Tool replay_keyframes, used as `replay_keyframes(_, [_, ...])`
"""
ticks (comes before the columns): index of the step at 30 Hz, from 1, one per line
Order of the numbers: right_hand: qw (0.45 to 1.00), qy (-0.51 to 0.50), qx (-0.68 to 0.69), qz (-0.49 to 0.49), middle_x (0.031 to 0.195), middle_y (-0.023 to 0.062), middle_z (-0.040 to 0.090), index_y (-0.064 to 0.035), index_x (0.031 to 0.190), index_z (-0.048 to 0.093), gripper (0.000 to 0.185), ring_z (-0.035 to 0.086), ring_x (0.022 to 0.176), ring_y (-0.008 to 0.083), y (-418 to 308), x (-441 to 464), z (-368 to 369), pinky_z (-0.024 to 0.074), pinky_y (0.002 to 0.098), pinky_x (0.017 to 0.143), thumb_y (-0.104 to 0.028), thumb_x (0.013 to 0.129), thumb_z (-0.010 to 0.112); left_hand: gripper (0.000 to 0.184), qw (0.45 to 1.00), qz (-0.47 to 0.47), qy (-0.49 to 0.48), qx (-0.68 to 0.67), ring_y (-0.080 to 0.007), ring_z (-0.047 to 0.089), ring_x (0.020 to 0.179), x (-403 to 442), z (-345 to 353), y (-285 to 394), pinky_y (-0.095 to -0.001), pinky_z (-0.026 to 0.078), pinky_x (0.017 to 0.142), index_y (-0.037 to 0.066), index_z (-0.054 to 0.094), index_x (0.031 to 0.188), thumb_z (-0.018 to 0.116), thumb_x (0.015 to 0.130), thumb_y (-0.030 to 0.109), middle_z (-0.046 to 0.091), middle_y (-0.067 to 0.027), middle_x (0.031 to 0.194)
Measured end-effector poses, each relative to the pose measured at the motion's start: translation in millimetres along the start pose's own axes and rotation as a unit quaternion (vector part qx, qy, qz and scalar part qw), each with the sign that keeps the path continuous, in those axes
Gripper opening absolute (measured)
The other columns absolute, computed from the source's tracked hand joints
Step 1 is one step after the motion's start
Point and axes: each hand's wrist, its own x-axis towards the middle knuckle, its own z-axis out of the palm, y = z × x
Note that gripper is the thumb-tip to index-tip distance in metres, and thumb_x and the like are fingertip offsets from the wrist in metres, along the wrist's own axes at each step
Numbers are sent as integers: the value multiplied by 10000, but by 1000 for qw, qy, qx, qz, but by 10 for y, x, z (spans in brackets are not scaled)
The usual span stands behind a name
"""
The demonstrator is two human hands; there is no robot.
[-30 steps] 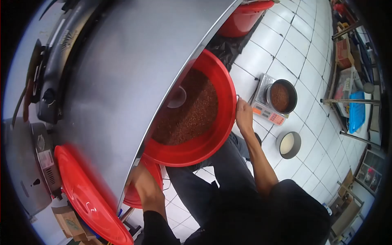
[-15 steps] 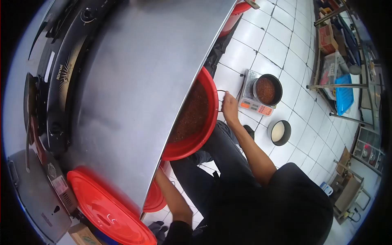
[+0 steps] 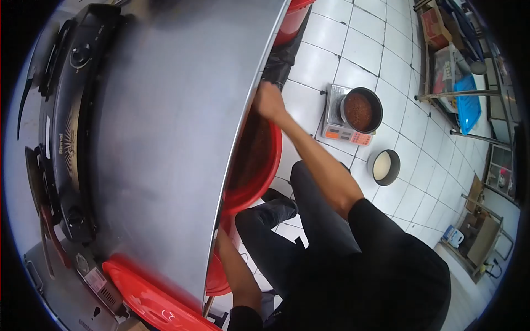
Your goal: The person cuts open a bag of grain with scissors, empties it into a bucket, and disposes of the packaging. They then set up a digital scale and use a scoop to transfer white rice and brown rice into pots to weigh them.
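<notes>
A red tub point(image 3: 275, 160) holding a brown grainy mass point(image 3: 252, 146) sits partly beneath the edge of the steel tabletop point(image 3: 171, 138). At the tub's far rim, my right hand point(image 3: 269, 101) is closed; the tabletop edge and slight blur cover part of its fingers. My left forearm point(image 3: 238, 270) reaches under the tabletop below the tub, and that hand is hidden. Another red container point(image 3: 217, 276) shows low beside the left forearm.
On the tiled floor a digital scale point(image 3: 337, 133) carries a dark round pan point(image 3: 376, 105) with brown contents. A second pan point(image 3: 393, 168) holds something pale. A Rinnai stove point(image 3: 69, 149) and red lid point(image 3: 149, 295) lie left; a rack point(image 3: 469, 94) stands right.
My right hand has gone from the tub's wire handle to its far rim. The tub now sits further under the tabletop. The camera view has shifted slightly.
</notes>
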Motion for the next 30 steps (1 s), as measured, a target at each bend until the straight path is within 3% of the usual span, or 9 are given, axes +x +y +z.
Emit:
replay_keyframes(9, [989,-49,115,76,817,299,624,45,808,627,444,599,838,490,264,-6,81,462,537,773,-286,992,395,492,999,-19,21,22,-383,552,1104,-230,8,82,-417,428,945,-32,546,1210,503,954,387,584,-262,1191])
replay_keyframes(18, [975,-42,166,139,756,313,582,71,774,542,486,576,759,487,409,-971,158,423,525,702,-298,1017,340,486,999,-25,39,18,-407,555,1092,-438,285,207,-432,437,934,-31,544,1200,500,955,386,581,-271,1185])
replay_keyframes(20, [985,-64,130,91,877,322,603,80,882,575,431,576,863,465,555,-994,114,447,507,768,-244,1009,321,484,999,-22,40,22,-412,555,1090,-572,350,225,-435,440,931,-31,544,1197,500,955,386,581,-273,1184])
replay_keyframes(24, [978,-196,51,-45,1131,183,582,27,1236,485,363,556,1074,260,1457,-1249,-199,460,380,936,-228,984,426,481,998,17,39,46,-423,556,1084,-1198,651,386,-442,444,926,-31,543,1193,498,955,385,579,-277,1182])
replay_keyframes(25, [890,-122,419,129,1171,181,569,32,1311,423,435,555,1063,272,1785,-1465,-119,453,382,949,-246,977,455,481,998,47,19,37,-426,556,1083,-1474,667,484,-443,445,925,-31,543,1192,498,955,385,579,-278,1181])
replay_keyframes(26, [950,-172,222,134,1255,198,526,42,1351,368,486,559,1093,326,1798,-1641,-542,451,408,941,-207,947,475,480,996,81,-23,19,-428,557,1082,-1816,577,575,-445,446,924,-31,543,1191,498,955,385,579,-279,1180])
replay_keyframes(27, [941,-253,-225,-9,1247,265,523,64,1332,394,492,546,1117,393,1977,-1831,-903,453,427,934,-163,907,493,302,979,-31,-194,-46,-362,620,1060,-2265,186,832,-417,459,930,-39,620,1115,546,944,197,651,-241,1101])
replay_keyframes(28, [979,-171,-104,-38,1150,305,575,59,1254,495,440,546,1088,463,1676,-2182,-1250,465,477,901,-170,879,511,261,959,101,-263,-35,-314,652,999,-2520,-207,1046,-388,497,858,16,635,1118,577,935,194,672,-182,1076])
replay_keyframes(30, [912,-350,-214,-6,973,247,651,10,1007,641,281,622,887,462,1457,-2557,-1912,507,515,761,-214,876,534,230,888,41,-447,-101,-250,683,900,-3105,-648,1175,-359,516,796,24,643,1091,598,924,176,693,-152,970])
